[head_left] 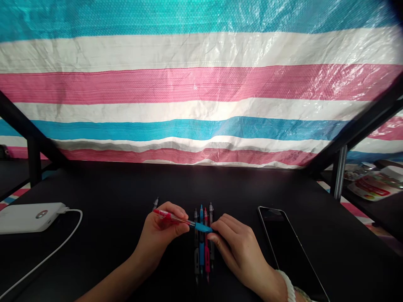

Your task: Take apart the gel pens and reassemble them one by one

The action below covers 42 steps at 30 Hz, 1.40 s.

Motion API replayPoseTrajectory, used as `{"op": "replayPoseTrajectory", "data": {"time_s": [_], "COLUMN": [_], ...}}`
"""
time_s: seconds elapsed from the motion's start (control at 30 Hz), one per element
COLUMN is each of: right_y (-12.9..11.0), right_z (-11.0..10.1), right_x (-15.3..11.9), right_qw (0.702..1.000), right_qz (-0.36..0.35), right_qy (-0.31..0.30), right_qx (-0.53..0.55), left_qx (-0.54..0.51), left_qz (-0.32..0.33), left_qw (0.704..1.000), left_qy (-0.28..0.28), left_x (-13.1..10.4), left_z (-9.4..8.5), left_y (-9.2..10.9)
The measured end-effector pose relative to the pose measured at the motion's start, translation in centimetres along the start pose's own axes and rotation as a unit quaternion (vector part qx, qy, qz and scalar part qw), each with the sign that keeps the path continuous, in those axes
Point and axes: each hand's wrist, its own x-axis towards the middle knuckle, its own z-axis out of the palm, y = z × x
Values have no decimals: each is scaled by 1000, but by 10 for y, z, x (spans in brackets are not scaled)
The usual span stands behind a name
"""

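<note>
Here's the left hand (155,237) pinching the red-ended pen (165,214) by its barrel above the black tabletop (103,188), while the right hand (241,247) grips its blue grip (201,227) near the far right end. An uneven pull could make it slip and drop, scattering the row of four pens (202,251) below. Red end points left, blue-grip end right; the long axis runs crosswise, its right end slightly nearer the wearer.
</note>
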Motion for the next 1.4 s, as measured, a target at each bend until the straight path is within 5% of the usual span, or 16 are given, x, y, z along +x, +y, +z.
{"op": "replayPoseTrajectory", "data": {"time_s": [0.5, 0.8, 1.13, 1.27, 1.4], "right_y": [-8, -11, -6, -8, -9], "right_z": [4, 6, 12, 13, 12], "right_x": [-1, 0, -3, -2, -3], "right_qw": [983, 891, 823, 818, 847], "right_qz": [79, 219, 241, 255, 249], "right_qy": [-107, -187, -195, -187, -167], "right_qx": [128, 350, 476, 481, 439], "left_qx": [-15, -73, -100, -96, -62], "left_qz": [40, 3, -9, -1, -28], "left_qw": [999, 997, 994, 995, 998], "left_qy": [-10, -21, -36, -37, 4], "left_x": [-5, -6, -5, -5, -7], "left_z": [0, 5, 5, 6, 8], "left_y": [-5, -5, -7, -6, -1]}}
